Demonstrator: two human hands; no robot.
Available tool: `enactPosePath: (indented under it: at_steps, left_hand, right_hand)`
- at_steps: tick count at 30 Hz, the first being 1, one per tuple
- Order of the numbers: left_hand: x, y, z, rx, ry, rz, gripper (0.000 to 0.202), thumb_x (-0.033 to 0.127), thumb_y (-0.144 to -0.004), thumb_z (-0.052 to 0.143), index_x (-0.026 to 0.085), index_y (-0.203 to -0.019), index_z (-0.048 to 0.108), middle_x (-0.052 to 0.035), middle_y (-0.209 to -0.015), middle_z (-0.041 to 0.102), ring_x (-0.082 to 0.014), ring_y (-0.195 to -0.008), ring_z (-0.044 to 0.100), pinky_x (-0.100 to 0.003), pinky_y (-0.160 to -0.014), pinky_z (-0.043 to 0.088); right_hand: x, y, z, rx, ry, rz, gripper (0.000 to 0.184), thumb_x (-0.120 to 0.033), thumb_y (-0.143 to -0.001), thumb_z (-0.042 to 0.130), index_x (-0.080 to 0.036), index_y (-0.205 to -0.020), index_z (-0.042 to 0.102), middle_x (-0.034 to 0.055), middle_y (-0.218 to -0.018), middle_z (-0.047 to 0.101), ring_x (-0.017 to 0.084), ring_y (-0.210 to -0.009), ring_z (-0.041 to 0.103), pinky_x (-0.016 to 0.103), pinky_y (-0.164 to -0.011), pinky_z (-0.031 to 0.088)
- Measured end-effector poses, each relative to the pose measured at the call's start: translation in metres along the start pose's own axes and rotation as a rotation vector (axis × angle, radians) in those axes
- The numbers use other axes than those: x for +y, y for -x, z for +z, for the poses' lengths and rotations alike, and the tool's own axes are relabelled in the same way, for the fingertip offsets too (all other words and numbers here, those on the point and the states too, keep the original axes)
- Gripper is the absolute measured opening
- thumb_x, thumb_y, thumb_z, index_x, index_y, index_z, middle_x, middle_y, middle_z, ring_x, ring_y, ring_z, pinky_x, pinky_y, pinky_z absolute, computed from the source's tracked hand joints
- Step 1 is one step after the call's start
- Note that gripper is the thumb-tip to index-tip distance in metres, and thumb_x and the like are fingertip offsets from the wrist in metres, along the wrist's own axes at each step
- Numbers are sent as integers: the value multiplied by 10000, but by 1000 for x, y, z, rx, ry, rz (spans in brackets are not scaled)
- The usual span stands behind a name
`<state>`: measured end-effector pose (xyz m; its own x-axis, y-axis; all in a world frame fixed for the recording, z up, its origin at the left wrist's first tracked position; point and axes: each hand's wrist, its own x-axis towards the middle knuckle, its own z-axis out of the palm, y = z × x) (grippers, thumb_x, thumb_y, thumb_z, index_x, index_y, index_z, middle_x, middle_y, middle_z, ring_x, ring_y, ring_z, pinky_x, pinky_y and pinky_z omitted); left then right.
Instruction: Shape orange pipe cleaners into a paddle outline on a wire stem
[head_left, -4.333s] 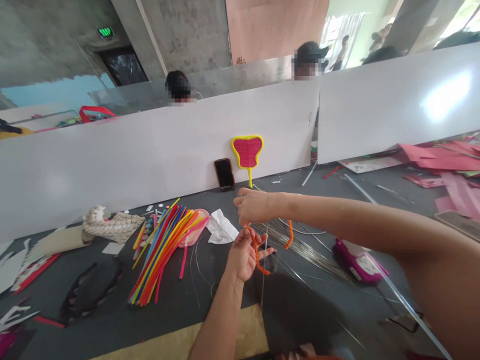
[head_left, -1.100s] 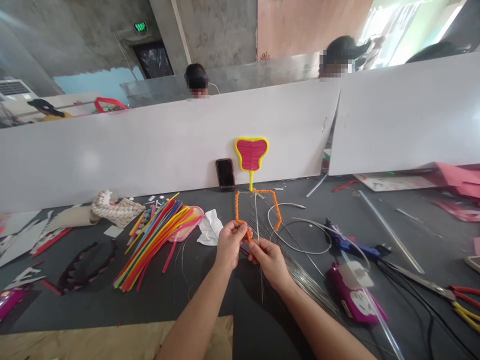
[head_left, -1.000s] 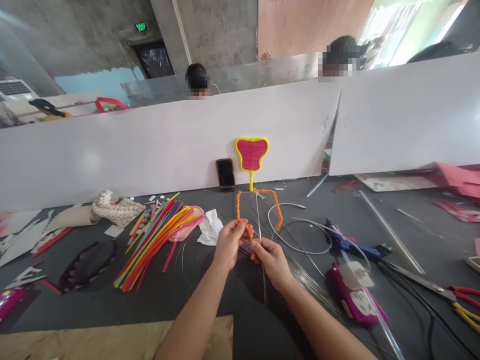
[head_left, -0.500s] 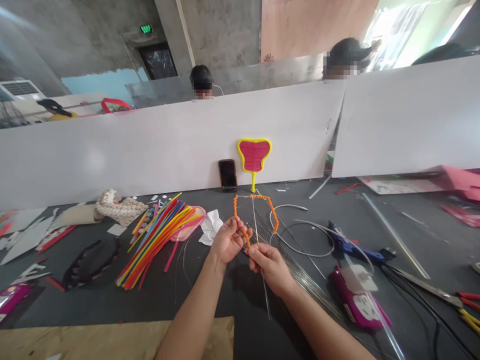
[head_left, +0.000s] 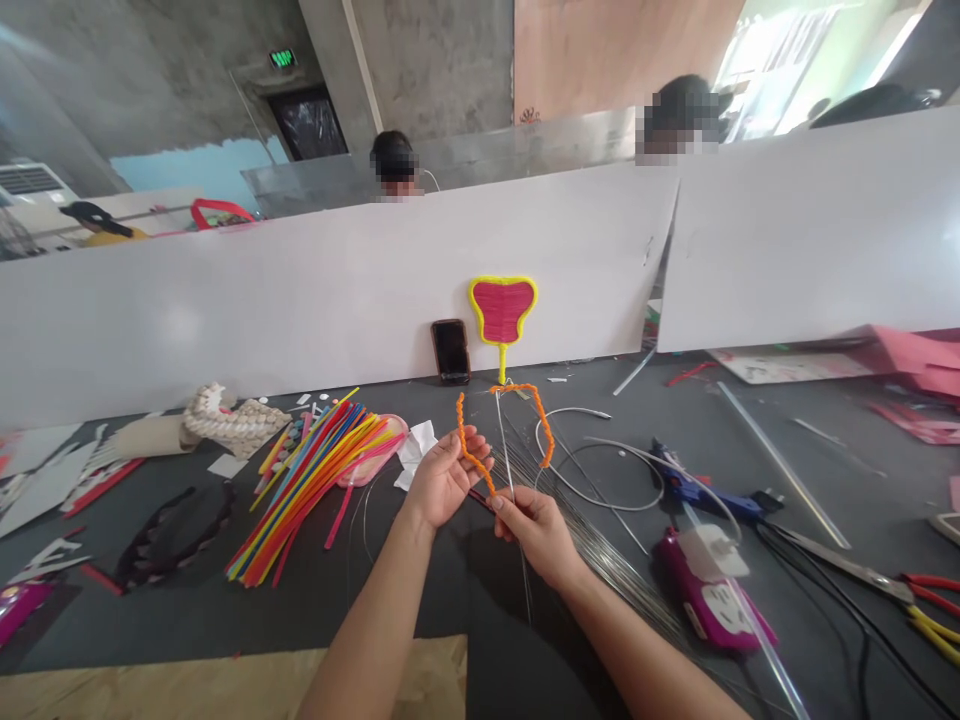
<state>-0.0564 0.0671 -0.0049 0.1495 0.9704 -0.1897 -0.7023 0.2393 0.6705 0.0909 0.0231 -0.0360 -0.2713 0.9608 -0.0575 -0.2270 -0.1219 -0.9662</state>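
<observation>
1. Right hand [head_left: 534, 522]: my thumb and fingers pinched the lower end of the orange frame [head_left: 545, 415].
2. Left hand [head_left: 441, 482]: my fingers were loosely open beside its left strand.
3. Position: it was nearer me than the yellow-edged fan [head_left: 502, 308].
4. Green sign [head_left: 282, 58]: its characters were illegible.

Left grip [head_left: 441, 482] loose, right grip [head_left: 538, 524] pinched

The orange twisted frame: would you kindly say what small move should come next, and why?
Perhaps close the left hand on the orange frame to steady its left side: that hand looks open there, while the right hand pinches that side's lower end.
</observation>
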Motion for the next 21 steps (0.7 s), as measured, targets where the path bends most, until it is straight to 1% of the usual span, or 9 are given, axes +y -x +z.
enactPosePath:
  at_steps: [3,6,11,15,18,21]
  left_hand:
    - [7,1,0,30,-96,12,186,261,-792,634,124,-916,658,-59,-814,677,-162,-770,642,-332,-752,513]
    - [14,2,1,33,-219,32,202,285,-769,659,128,-895,661,-49,-776,651,-143,-723,617,-285,-675,506]
    - [24,4,3,50,-375,74,249,324,-733,694,149,-907,662,-45,-818,634,-140,-748,603,-278,-688,494]
    - [25,9,3,34,-507,6,252,368,-725,696,135,-812,662,-23,-708,607,-108,-641,577,-253,-654,478]
    - [23,11,4,21,-541,-2,258,384,-716,701,137,-773,652,-12,-707,598,-94,-629,561,-240,-653,473]
    - [21,11,7,15,-530,5,259,386,-705,710,140,-741,638,-6,-703,594,-94,-625,560,-238,-648,472]
  right_hand:
    - [1,-1,0,14,35,-15,332,-478,-774,603,-168,-655,597,-22,-510,544,96,-477,446,223,-491,346]
    - [0,-2,0,8,48,-20,356,-484,-778,591,-168,-617,574,-21,-507,538,93,-474,437,221,-486,339]
    - [-3,-1,-1,-10,25,-9,341,-485,-770,598,-171,-640,583,-23,-510,538,95,-475,439,223,-487,344]
    - [-4,-1,-2,-29,20,-23,349,-479,-772,598,-176,-603,564,-25,-505,533,95,-474,432,224,-489,342]
    - [-4,-1,-2,-30,23,-27,356,-484,-771,596,-178,-593,557,-26,-499,529,95,-471,426,224,-486,343]
    - [-5,-1,-1,-24,32,-20,372,-500,-770,589,-178,-588,554,-24,-500,528,95,-470,425,225,-487,348]
